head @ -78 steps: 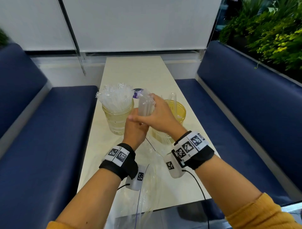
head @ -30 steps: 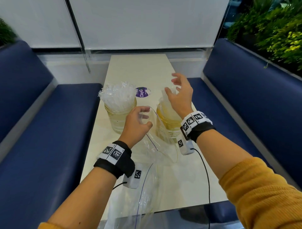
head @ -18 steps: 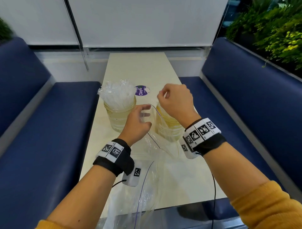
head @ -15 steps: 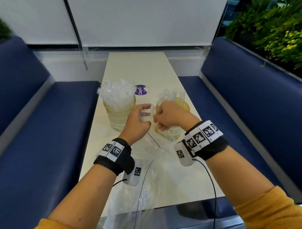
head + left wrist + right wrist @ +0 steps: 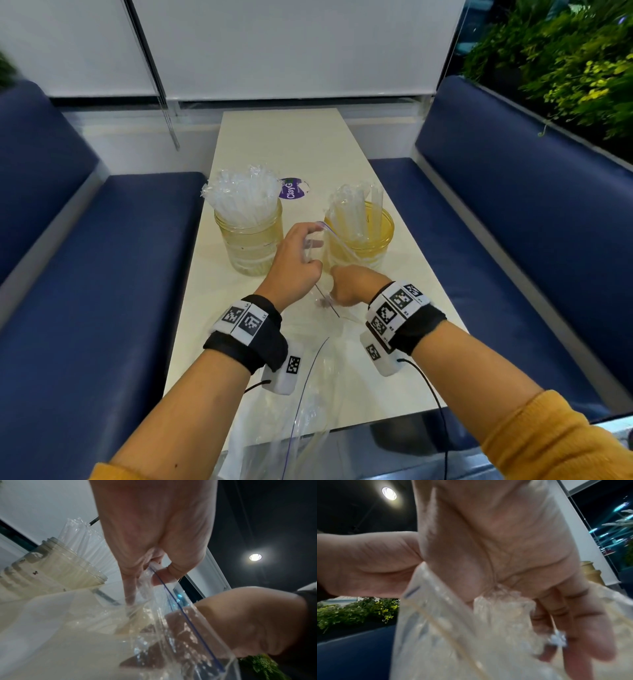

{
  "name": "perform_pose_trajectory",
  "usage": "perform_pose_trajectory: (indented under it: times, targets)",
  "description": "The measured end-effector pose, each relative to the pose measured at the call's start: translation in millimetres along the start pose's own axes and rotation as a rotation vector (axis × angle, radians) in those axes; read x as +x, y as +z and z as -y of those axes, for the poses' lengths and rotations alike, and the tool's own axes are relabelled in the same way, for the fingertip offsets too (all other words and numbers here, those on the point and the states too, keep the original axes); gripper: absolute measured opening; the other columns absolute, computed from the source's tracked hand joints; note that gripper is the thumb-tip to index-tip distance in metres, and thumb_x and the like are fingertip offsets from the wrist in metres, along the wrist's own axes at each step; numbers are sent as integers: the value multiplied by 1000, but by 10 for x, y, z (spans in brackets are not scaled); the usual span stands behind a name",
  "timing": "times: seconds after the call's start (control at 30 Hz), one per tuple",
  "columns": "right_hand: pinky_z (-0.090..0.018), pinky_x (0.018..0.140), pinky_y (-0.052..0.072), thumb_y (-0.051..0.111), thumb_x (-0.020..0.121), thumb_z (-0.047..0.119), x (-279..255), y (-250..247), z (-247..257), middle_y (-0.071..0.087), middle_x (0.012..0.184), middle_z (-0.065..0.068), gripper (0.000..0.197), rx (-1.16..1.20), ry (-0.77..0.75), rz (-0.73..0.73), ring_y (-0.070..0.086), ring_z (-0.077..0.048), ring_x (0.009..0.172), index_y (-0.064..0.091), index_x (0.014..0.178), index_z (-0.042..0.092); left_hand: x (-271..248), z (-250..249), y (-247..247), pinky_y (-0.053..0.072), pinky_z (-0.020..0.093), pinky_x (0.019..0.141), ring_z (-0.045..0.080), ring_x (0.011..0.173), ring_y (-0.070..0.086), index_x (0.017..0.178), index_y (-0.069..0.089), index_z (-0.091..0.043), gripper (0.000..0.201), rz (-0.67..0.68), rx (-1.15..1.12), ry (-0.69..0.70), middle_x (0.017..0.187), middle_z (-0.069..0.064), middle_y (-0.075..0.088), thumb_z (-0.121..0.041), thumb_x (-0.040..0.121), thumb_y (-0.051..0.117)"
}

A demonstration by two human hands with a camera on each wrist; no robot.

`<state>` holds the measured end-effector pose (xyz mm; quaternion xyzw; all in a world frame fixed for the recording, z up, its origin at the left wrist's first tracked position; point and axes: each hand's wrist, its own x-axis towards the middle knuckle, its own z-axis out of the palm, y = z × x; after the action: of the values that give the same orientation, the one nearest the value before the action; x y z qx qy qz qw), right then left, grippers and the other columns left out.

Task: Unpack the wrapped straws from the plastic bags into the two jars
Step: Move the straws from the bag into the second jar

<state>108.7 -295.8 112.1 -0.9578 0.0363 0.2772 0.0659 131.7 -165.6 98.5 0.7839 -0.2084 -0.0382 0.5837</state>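
Two glass jars stand mid-table. The left jar (image 5: pixel 248 236) is packed with wrapped straws (image 5: pixel 241 195). The right jar (image 5: pixel 371 236) holds a smaller bunch (image 5: pixel 349 212). A clear zip bag (image 5: pixel 317 373) with a blue seal line lies from the jars to the near table edge. My left hand (image 5: pixel 294 263) pinches the bag's rim (image 5: pixel 154 572) between thumb and fingers and lifts it. My right hand (image 5: pixel 347 284) is down inside the bag (image 5: pixel 428 615), and its fingers (image 5: pixel 576 622) curl round crinkled wrapped straws (image 5: pixel 498 597) at the palm.
A purple round sticker (image 5: pixel 293 188) lies on the cream table (image 5: pixel 274 137) behind the jars. Blue benches (image 5: pixel 102 257) run along both sides. A second layer of clear plastic hangs over the near table edge (image 5: pixel 274 438). Green plants (image 5: pixel 565 61) fill the right background.
My right hand left a bunch of straws in the right jar, drew back and went down into the bag. The left hand kept holding the bag's rim up.
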Motion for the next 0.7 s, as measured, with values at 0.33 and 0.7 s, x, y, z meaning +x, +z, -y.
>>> perform_pose_trajectory:
  times: [0.33,0.7]
  targets:
    - [-30,63,48,59,98,35,-151,-188,14,64,89,-5,46,30,11,-133,62,-21,70,53,135,7,-11,42,-45,49,20,95,11,125,55,138,50,-12,66,27,8,16,147,-6,49,13,78,65]
    - [-28,74,46,71,90,27,-525,-795,172,60,104,-6,46,44,-80,-303,58,-21,87,56,131,10,17,126,128,44,20,81,8,103,55,121,59,-18,68,-154,295,122,117,-8,59,-40,67,92]
